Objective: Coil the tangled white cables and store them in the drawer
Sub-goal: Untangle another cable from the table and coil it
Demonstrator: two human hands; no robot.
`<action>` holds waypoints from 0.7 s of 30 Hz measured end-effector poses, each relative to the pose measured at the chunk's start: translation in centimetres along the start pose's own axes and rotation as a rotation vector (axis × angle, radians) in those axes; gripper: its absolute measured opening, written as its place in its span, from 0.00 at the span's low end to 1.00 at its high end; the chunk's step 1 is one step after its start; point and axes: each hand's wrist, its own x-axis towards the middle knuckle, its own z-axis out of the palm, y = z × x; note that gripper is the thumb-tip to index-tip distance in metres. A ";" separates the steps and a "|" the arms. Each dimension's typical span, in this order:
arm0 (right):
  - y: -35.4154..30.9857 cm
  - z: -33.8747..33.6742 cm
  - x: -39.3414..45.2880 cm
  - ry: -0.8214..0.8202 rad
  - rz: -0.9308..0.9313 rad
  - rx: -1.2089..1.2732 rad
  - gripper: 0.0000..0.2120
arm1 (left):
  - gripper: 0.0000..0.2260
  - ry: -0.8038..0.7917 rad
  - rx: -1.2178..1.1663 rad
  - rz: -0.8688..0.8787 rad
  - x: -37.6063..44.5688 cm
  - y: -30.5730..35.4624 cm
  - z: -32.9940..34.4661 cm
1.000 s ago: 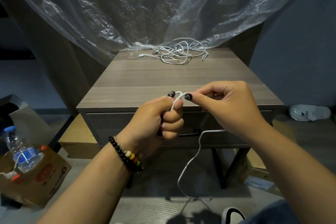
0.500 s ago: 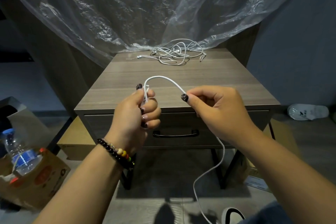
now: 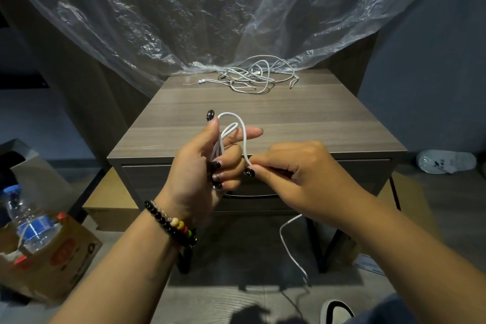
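White charging cable [image 3: 243, 137] loops over my left hand [image 3: 202, 166], whose lower fingers curl round its strands; my right hand [image 3: 294, 174] has a pinching grip on the same cable just beside them. I see the tangled white cables [image 3: 259, 74] at the desk's [image 3: 315, 118] far edge, above the closed drawer [image 3: 368, 176].

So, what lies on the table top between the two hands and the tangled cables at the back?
In the head view, only bare table top lies between them.
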 end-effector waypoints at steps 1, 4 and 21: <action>0.0 0.0 0.0 -0.005 -0.002 -0.002 0.12 | 0.25 0.004 0.001 0.010 -0.1 0.1 0.0; -0.4 0.0 0.1 0.017 -0.023 -0.005 0.11 | 0.23 0.021 -0.010 0.051 -0.1 0.4 -0.1; -1.4 0.4 0.0 -0.071 0.061 0.108 0.11 | 0.22 0.402 -0.110 0.184 1.0 0.4 -0.6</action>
